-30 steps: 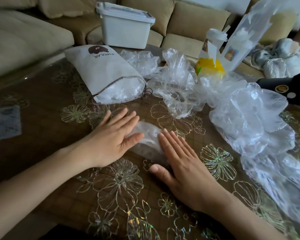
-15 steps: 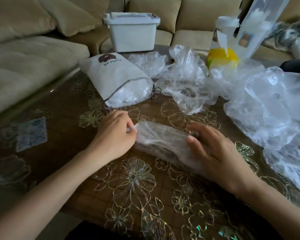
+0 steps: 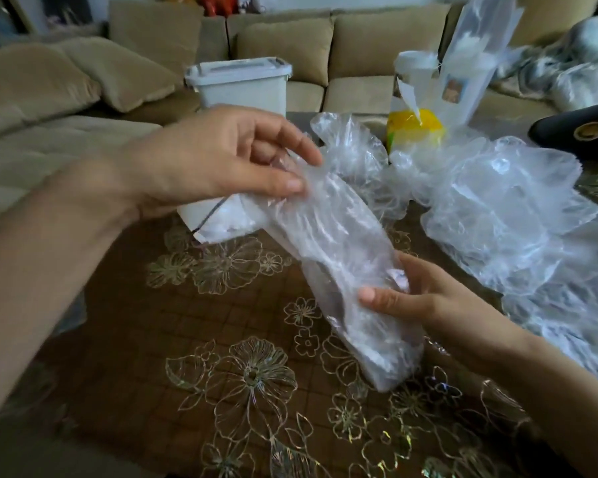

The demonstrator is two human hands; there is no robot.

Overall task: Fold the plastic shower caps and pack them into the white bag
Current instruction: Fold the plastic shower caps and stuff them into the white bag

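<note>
Worktop (image 3: 145, 326), brown floral cover, carries: white bag (image 3: 190, 217), heap of clear shower caps (image 3: 497, 208), yellow object (image 3: 415, 131) at far edge.

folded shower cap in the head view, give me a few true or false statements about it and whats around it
The left hand pinches the upper end of the folded shower cap. True.
The right hand hangs idle, holding nothing. False: it grips the cap's lower part.
The white bag lies partly hidden behind the left hand. True.
The cap is already inside the white bag. False: it is outside, held in both hands.
Loose shower caps are piled on the right. True.
</note>
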